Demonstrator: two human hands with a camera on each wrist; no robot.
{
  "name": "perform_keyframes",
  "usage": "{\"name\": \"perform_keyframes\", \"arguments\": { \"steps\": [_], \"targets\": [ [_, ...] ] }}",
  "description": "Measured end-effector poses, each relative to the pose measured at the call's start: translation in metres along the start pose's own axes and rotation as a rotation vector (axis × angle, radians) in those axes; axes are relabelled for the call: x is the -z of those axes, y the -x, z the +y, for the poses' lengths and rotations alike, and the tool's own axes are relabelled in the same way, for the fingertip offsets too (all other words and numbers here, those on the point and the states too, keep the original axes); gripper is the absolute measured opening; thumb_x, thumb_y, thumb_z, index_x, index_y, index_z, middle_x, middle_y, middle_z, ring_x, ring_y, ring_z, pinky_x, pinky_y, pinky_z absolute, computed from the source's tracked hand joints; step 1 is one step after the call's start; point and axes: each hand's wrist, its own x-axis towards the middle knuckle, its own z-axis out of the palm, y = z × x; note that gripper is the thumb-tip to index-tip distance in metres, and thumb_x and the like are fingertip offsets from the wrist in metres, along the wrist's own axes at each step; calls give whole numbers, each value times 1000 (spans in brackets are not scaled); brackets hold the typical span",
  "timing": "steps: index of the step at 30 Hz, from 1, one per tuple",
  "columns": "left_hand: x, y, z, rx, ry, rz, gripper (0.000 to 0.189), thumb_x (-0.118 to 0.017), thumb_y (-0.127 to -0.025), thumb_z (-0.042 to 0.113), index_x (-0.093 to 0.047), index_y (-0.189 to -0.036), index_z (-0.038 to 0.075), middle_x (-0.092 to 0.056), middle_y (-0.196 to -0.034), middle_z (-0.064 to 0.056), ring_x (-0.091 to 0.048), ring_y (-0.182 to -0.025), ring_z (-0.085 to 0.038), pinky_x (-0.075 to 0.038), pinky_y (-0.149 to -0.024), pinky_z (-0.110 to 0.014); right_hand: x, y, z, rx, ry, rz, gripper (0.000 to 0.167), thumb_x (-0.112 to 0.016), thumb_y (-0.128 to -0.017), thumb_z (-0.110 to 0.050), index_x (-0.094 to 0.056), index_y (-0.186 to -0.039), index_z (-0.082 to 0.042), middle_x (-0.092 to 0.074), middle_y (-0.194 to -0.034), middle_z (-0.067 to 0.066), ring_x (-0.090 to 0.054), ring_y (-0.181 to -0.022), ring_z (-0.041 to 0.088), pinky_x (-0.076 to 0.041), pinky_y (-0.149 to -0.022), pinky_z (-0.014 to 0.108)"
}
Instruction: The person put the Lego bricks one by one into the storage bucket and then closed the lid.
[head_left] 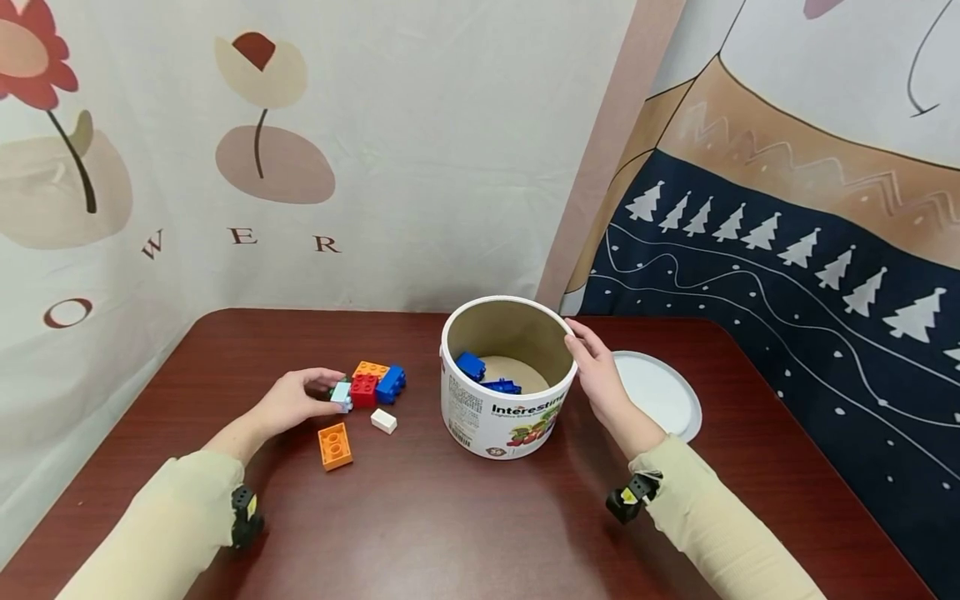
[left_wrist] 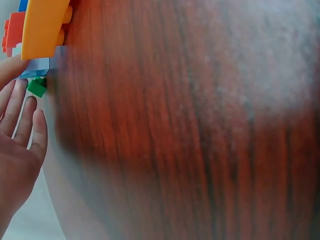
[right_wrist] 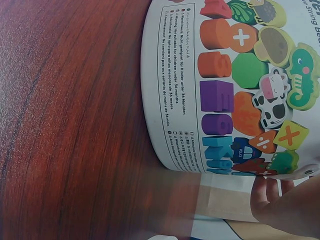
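Note:
My left hand pinches a light blue toy building block between thumb and fingers at the left of the table. Right beside it sit a red block, a blue block and an orange block. A small green block shows beyond the fingertips in the left wrist view. At the middle of the table stands an upright white bucket with printed pictures, and inside it lie blue blocks. My right hand grips the bucket's right rim.
A white block and another orange block lie on the brown table nearer to me. The round white lid lies right of the bucket, partly behind my right forearm. Printed curtains hang behind the table.

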Motion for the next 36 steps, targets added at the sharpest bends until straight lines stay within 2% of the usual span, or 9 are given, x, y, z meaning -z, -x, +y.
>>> {"name": "perform_keyframes", "arguments": {
  "steps": [8, 13, 18, 28, 36],
  "targets": [
    [4, 2, 4, 9, 5, -29, 50, -74, -78, 32, -59, -118, 6, -59, -115, -18, -54, -102, -28, -52, -85, -40, 0, 1, 0, 6, 0, 2, 42, -41, -100, -22, -39, -141, -12, -44, -138, 20, -43, -126, 34, -34, -108, 49],
    [13, 3, 11, 2, -2, -14, 48, -72, -80, 32, -58, -119, 6, -58, -117, -19, -52, -105, -30, -50, -87, -44, -1, 1, 0, 4, -1, 4, 42, -41, -100, -22, -39, -141, -11, -44, -138, 21, -43, -126, 35, -34, -108, 49],
    [24, 2, 22, -22, -2, 3, 48, -71, -82, 33, -57, -120, 6, -59, -118, -19, -51, -108, -31, -50, -88, -47, 0, 1, 0, 4, 4, 4, 43, -41, -101, -22, -38, -142, -10, -44, -138, 21, -43, -126, 35, -34, -108, 50],
    [39, -4, 48, -60, -12, 17, 48, -69, -83, 34, -57, -120, 6, -61, -115, -18, -56, -104, -29, -53, -86, -43, -1, 1, 0, 4, 4, 3, 42, -41, -100, -23, -40, -141, -12, -44, -138, 20, -43, -126, 34, -34, -108, 49],
    [46, -8, 68, -80, -13, 27, 47, -68, -84, 35, -57, -120, 7, -61, -117, -16, -55, -104, -28, -51, -85, -35, 0, 1, 0, 6, 4, 2, 42, -41, -100, -23, -40, -141, -12, -45, -137, 21, -43, -126, 34, -33, -109, 48]
  ]
}}
